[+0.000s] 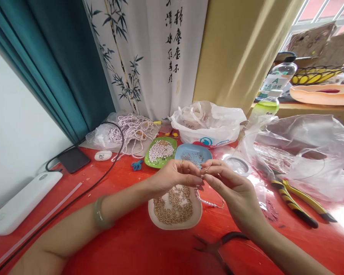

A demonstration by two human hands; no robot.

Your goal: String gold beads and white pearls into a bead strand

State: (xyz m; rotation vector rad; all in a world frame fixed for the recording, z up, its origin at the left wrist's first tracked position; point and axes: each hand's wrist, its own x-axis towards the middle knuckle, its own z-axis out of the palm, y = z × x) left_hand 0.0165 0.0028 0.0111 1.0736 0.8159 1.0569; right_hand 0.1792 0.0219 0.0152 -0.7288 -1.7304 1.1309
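Observation:
My left hand (177,175) and my right hand (232,185) meet over the dishes, thumbs and fingertips pinched together. A short strand of pale pearl beads (208,203) hangs from below my left fingertips, with a gold-coloured chain (221,204) at its far end. What my right fingertips pinch is too small to make out. Beneath my hands sits a cream dish (176,226) of small gold beads (174,210). Just behind are a green dish (149,162) of pearly beads and a blue dish (186,148) of small metal pieces.
Dark pliers (213,248) lie near the front; yellow-black pliers (299,202) rest at the right by clear plastic bags (312,141). Behind stand a white bag (212,130) and heaped bead strands (134,130). A black cable (100,179) crosses the left side near a phone (73,159).

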